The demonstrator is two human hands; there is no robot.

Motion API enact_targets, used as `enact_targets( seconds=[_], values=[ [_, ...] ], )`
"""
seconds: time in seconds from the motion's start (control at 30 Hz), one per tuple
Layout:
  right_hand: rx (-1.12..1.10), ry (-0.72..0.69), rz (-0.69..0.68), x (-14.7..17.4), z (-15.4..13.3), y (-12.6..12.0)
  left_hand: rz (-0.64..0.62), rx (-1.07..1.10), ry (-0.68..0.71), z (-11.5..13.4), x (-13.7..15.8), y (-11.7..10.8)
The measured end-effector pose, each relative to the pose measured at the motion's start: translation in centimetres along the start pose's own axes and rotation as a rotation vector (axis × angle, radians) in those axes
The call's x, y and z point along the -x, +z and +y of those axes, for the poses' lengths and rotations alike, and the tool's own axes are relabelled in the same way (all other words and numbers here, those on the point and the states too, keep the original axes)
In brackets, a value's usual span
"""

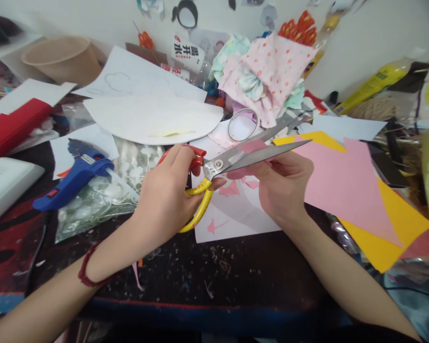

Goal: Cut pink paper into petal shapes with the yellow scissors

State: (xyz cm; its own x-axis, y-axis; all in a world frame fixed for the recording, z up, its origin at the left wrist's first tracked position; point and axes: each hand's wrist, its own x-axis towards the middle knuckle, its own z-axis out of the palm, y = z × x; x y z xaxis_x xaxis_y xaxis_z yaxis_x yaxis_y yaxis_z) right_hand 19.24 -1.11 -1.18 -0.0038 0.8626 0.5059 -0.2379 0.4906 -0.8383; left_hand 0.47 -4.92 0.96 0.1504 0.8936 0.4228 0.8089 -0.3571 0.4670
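My left hand (168,186) is closed round the red and yellow handles of a pair of scissors (219,164), whose blades point right and are parted. A small piece of pink paper (253,148) lies between the blades. My right hand (286,186) pinches it from beneath, partly hidden by the lower blade. Under both hands is a white sheet of paper (250,224). On it lie several pink paper scraps (229,188) and a small pink cutout (212,227). Whether the blades touch the pink piece, I cannot tell.
A blue glue gun (78,178) rests at left on a plastic bag of white pieces (100,209). Pink sheets (346,186) and yellow sheets (403,214) lie at right. Behind are a white rounded board (150,114), a roll of tape (243,125) and patterned cloth (268,66).
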Motion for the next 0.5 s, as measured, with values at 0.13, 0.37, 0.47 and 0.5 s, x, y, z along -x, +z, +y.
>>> enact_targets(
  seconds=[0.13,0.37,0.47,0.5],
  values=[
    [-0.025,0.004,-0.014,0.00,0.09,-0.14,0.015,-0.011,0.004,0.08,-0.04,-0.16],
    [-0.028,0.024,-0.003,0.18,0.08,-0.32,0.023,-0.037,0.018,0.10,-0.07,-0.25],
    [-0.008,0.021,0.006,0.26,0.10,-0.38,0.022,-0.039,0.013,0.09,-0.01,-0.30],
    [0.011,0.017,0.013,0.30,0.12,-0.39,0.021,-0.043,0.009,0.09,0.00,-0.33]
  ],
)
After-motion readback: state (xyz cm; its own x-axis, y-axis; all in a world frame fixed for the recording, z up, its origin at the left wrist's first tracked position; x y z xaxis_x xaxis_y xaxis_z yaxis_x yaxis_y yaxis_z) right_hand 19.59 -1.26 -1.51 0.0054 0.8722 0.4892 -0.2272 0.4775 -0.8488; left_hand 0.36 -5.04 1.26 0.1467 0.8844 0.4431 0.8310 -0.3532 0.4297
